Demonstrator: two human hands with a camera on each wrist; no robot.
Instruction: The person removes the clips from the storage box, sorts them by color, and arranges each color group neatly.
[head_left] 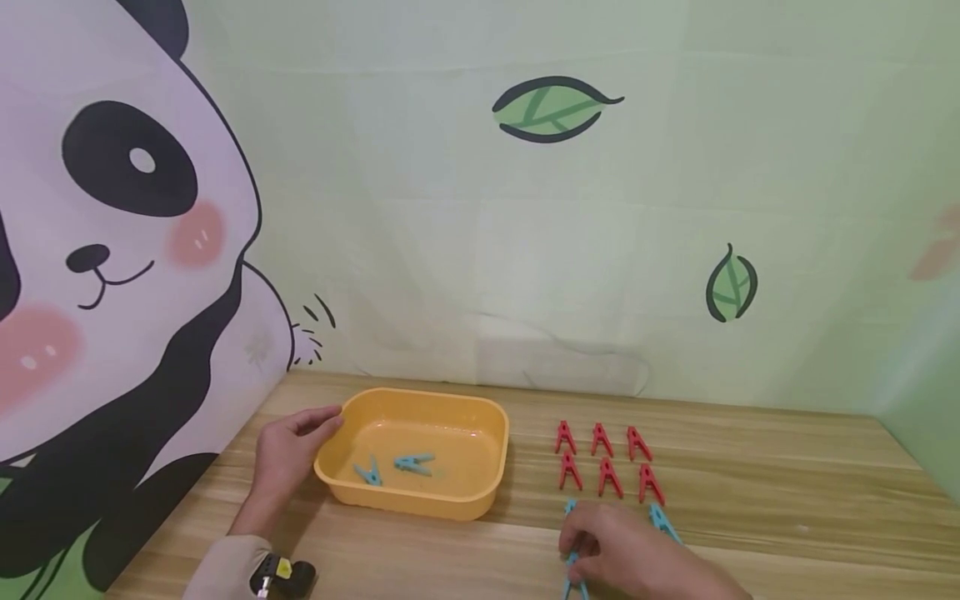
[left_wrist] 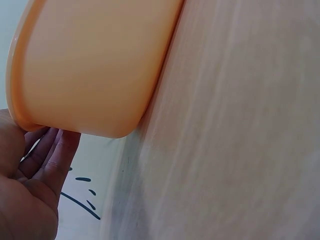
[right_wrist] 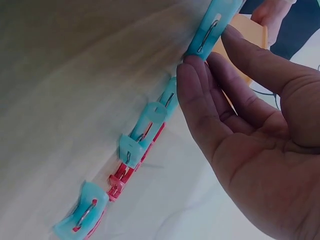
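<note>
My left hand [head_left: 288, 454] grips the left rim of a yellow plastic basin [head_left: 420, 502], with its fingers [left_wrist: 62, 155] against the outer wall. Inside the basin lie two blue clothespins, one clothespin [head_left: 412, 462] near the middle and another clothespin [head_left: 369, 472] by the left front wall. To the right, my right hand [head_left: 626, 546] is low over the table, its thumb and fingertips pinching a blue clothespin [right_wrist: 212, 30]. Beyond it stands another blue clothespin [head_left: 570, 506], partly hidden by the hand. A further blue clothespin [head_left: 663, 523] shows past the knuckles.
Red clothespins [head_left: 610, 477] stand in two rows on the wooden table [head_left: 757, 475], right of the basin. A wall with a painted panda [head_left: 142, 233] and leaves rises along the table's back and left edges. A strapped device [head_left: 283, 575] sits on my left wrist.
</note>
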